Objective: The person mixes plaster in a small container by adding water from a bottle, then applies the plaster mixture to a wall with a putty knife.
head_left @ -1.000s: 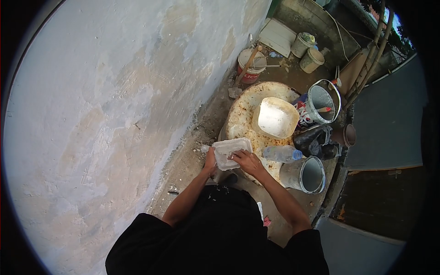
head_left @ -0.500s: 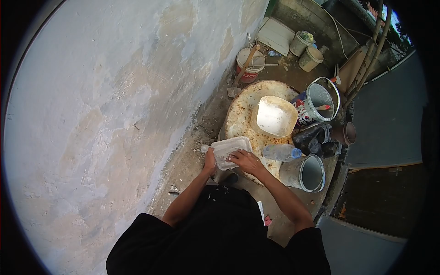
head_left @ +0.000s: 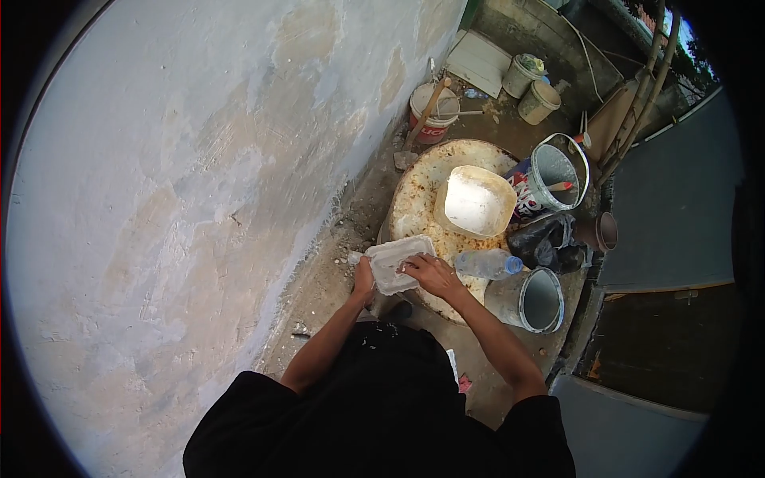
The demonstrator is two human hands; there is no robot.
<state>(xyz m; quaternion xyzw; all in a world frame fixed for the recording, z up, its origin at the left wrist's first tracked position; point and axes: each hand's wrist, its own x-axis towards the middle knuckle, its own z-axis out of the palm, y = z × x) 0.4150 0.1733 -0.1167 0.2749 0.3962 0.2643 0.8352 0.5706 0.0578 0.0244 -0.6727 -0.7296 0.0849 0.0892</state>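
My left hand [head_left: 363,279] is closed on the left edge of a shallow white rectangular plastic tub [head_left: 386,259], smeared with pale residue. Over the tub's inside, my right hand [head_left: 430,274] has its fingers bent and drawn together; whatever they pinch is too small to make out. Just right of that hand, a clear plastic bottle [head_left: 486,264] with a blue cap lies on a round, rust-stained tabletop [head_left: 414,187]. Behind it stands a cream-coloured basin [head_left: 502,197] with white material inside.
Right of the tabletop are a paint bucket [head_left: 522,187] holding a red-tipped brush, a black plastic bag [head_left: 538,243] and a grey bucket [head_left: 540,301]. A patchy wall [head_left: 199,215] runs along my left. A white-and-red bucket [head_left: 434,127] stands beyond the tabletop.
My right hand has shifted slightly upward within the tub, its fingers still bent. The left hand keeps its hold, and the surrounding things stay put.
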